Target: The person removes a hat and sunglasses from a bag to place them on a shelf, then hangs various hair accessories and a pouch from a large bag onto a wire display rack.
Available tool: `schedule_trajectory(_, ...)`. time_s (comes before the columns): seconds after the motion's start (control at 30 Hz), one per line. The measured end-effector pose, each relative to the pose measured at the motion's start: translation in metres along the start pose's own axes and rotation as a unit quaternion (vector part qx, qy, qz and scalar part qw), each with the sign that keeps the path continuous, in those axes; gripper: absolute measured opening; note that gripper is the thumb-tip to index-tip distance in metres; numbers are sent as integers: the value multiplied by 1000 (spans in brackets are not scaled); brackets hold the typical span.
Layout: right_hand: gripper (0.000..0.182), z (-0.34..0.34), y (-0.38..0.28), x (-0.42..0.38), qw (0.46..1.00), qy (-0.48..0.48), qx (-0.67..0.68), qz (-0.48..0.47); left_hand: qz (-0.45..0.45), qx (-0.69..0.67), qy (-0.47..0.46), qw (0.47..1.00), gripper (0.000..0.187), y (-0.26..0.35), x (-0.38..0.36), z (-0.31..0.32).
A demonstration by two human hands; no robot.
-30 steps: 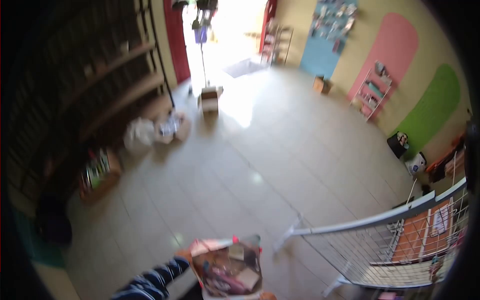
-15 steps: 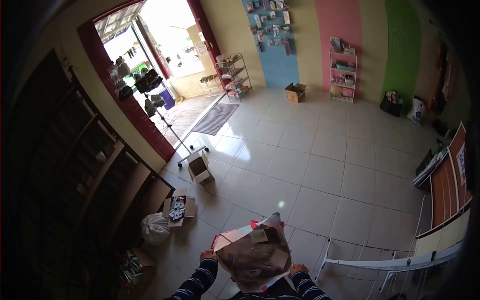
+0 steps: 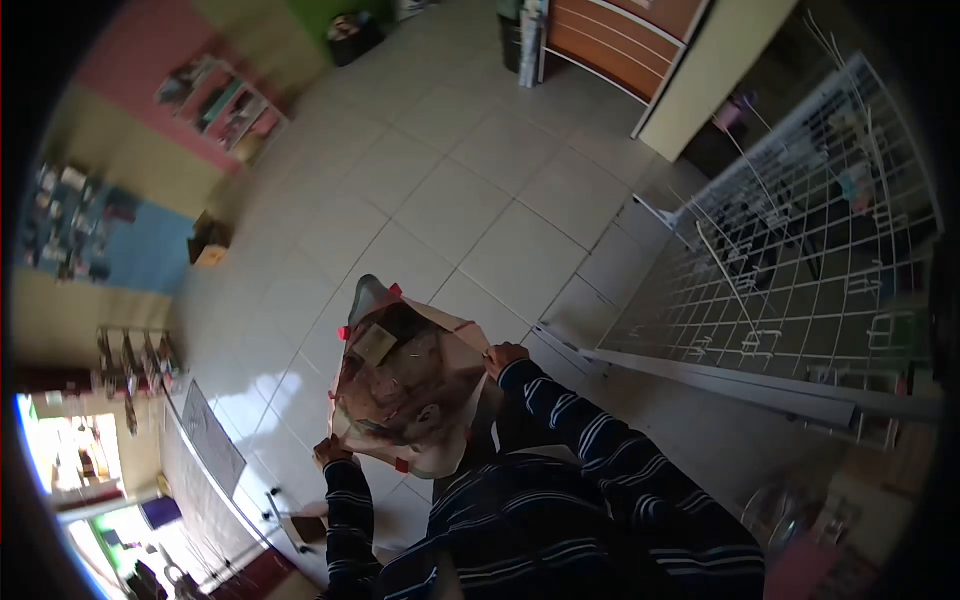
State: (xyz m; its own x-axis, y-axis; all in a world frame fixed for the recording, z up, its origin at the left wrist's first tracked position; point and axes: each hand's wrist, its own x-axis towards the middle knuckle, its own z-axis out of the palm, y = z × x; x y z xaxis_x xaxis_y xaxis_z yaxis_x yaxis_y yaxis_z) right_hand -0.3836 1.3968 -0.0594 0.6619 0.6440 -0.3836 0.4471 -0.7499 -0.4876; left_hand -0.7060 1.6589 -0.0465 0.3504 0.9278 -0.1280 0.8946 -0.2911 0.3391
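Note:
Both hands grip a large printed sheet (image 3: 400,385), pale at the margins with a brownish picture in the middle. Red tabs sit along its edges, and a tan rectangular patch (image 3: 374,345) shows near its top. My left hand (image 3: 331,452) is closed on the lower left edge. At the right edge my right hand (image 3: 507,358) is closed too, fingers wrapped over the margin. The sheet hangs in front of my body, bowed between the hands, its far corner pointing away over the tiled floor (image 3: 500,230).
A white wire grid panel (image 3: 800,215) with hooks stands close on the right. Ahead is an orange-brown panel (image 3: 605,45). A cardboard box (image 3: 208,240) and a small white shelf (image 3: 222,108) stand along the left wall. At lower left lie a doormat (image 3: 213,440) and the bright doorway.
My view has swung to the right, bringing the wire grid into sight and the doorway to the lower left. The sheet turned along with me, still held in both hands.

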Motion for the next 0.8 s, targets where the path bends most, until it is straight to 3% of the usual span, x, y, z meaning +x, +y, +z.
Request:
schedule_trajectory(0.03, 25, -12, -2, 10, 999, 15, 24, 37, 4, -69, -46, 997, 23, 41, 35, -11)
schedule_trajectory(0.07, 24, -17, -4, 13, 996, 23, 55, 72, 161, 150, -65, 973, 25, 73, 72, -16)
schedule_trajectory(0.13, 25, -21, 6, 21, 985, 84, 100, 111, 243, 136, -84, 957, 26, 141, 138, -9)
schedule_trajectory(0.2, 26, -32, -1, 26, 969, 86, 96, 209, 171, 52, -153, 972, 29, 211, 195, 1)
schedule_trajectory(0.27, 27, -27, 10, 43, 946, 100, 141, 274, 195, 58, -192, 960, 30, 300, 220, 14)
schedule_trajectory(0.33, 29, -23, 26, 65, 910, 120, 185, 352, 260, 184, -207, 925, 27, 376, 246, 43)
schedule_trajectory(0.4, 30, -36, 47, 98, 888, 152, 210, 381, 325, 262, -154, 895, 24, 441, 269, 87)
schedule_trajectory(0.5, 32, -69, 39, 127, 836, 141, 257, 463, 412, 296, -175, 844, 26, 543, 302, 114)
schedule_trajectory(0.67, 28, -76, 106, 162, 762, 112, 271, 578, 509, 343, -223, 758, 28, 686, 270, 217)
schedule_trajectory(0.7, 29, -54, 125, 177, 778, 87, 237, 575, 524, 349, -225, 744, 26, 710, 261, 237)
schedule_trajectory(0.77, 30, -68, 142, 195, 731, 16, 282, 621, 560, 346, -231, 716, 23, 752, 244, 286)
schedule_trajectory(0.8, 31, -58, 155, 200, 744, -4, 266, 613, 573, 349, -234, 703, 22, 761, 232, 313)
